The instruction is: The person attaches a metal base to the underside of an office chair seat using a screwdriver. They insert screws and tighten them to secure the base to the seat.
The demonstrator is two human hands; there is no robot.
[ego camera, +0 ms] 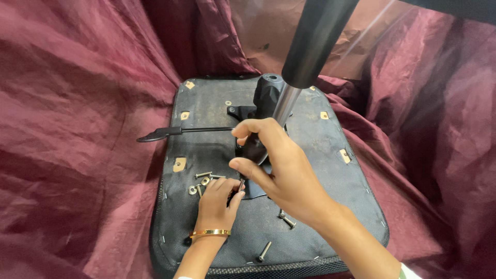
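We're looking down at an upturned seat (310,227), its fabric underside facing us, maroon cloth (77,129) crowding every edge; open room only on the seat's near half. Our right hand (281,170) grips the black mechanism (266,98) under the gas cylinder (310,46). Our left hand (217,204) pinches a bolt (241,184) upright at the plate. A lever (181,131) juts toward nine o'clock. Loose at ten o'clock from the left hand: about two bolts and two washers (205,181). At five o'clock, three more bolts (264,251).
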